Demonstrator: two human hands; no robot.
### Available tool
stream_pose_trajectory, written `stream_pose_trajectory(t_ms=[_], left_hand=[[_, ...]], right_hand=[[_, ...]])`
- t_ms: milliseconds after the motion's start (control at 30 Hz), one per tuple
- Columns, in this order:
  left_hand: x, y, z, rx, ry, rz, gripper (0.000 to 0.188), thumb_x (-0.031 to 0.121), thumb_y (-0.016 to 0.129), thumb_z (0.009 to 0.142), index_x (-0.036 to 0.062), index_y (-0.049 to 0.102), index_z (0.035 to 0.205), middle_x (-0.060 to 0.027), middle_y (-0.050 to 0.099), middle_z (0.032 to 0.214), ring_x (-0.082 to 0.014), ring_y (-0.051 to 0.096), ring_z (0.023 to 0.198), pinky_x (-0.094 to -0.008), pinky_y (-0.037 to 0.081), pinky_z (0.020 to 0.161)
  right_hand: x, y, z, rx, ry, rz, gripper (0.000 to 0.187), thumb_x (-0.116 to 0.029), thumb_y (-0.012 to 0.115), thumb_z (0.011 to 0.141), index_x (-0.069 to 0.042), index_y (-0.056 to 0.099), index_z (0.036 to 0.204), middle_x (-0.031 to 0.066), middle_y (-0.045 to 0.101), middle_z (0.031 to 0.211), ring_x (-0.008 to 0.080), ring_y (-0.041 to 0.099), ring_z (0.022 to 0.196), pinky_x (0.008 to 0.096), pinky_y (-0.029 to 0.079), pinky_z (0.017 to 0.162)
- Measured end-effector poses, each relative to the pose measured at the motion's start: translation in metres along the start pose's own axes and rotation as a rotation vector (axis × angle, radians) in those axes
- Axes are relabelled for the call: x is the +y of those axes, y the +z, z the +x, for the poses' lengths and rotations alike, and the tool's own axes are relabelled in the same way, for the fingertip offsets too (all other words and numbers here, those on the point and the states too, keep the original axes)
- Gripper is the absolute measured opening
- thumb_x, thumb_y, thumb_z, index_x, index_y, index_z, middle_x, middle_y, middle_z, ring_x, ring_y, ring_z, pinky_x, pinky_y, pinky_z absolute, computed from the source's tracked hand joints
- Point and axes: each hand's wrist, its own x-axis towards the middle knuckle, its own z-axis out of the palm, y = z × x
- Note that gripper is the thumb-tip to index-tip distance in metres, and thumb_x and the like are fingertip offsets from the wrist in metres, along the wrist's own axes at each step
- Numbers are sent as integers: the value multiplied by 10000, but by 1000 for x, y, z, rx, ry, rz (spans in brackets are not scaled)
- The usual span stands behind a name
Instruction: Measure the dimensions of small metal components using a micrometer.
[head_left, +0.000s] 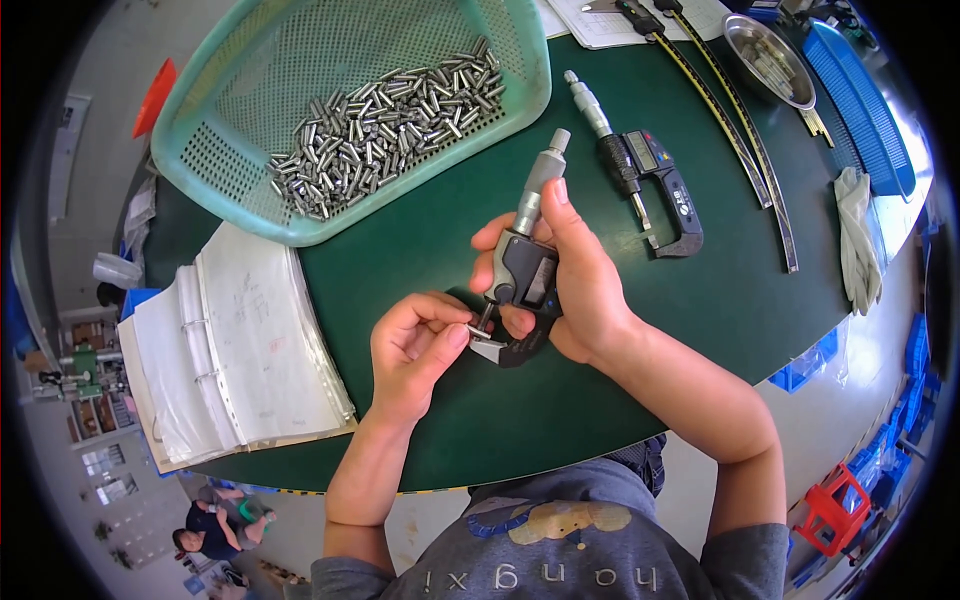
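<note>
My right hand (585,275) is wrapped round a digital micrometer (527,265), its thimble pointing up and away and its frame toward me. Between the thumb and fingers of my left hand (415,350) is a small metal pin (478,331). The pin sits at the micrometer's jaws; whether both jaws touch it I cannot tell. Beyond my hands, a green plastic basket (400,190) holds a heap of similar shiny metal pins (380,130). A second digital micrometer (645,165) lies on the green table (480,430), to the right of the one I hold.
An open ring binder (265,340) with papers lies at the left. Two long calipers (735,150), a metal bowl (768,62), a blue basket (862,110) and a white glove (857,240) are at the right. A red stool (832,508) stands on the floor; another person (212,530) is at lower left.
</note>
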Motion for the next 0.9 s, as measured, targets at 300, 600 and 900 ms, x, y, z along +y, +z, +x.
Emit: stream_pose_trajectory(t_ms=[300, 600, 900], left_hand=[[-2, -1, 0, -18, 54, 48, 78, -52, 553, 773, -43, 563, 849, -102, 549, 874, -120, 532, 776, -222, 418, 689], [-2, 1, 0, -11, 54, 76, 82, -41, 555, 777, -43, 548, 859, -100, 546, 864, -125, 541, 771, -227, 425, 688], [-2, 1, -1, 12, 28, 63, 84, -25, 559, 785, -36, 516, 857, -79, 555, 836, -102, 543, 745, -207, 428, 649]], right_hand=[[-2, 0, -1, -27, 27, 68, 609, -521, 201, 873, 7, 506, 883, 110, 550, 669, 138, 410, 371, 256, 379, 405], [0, 1, 0, -5, -3, 5, 606, -562, 289, 842, 1, 514, 847, 106, 555, 648, 133, 426, 362, 247, 378, 389], [-1, 2, -1, -13, -1, -27, 608, -515, 216, 883, 10, 521, 842, 100, 558, 637, 132, 424, 364, 253, 383, 395]])
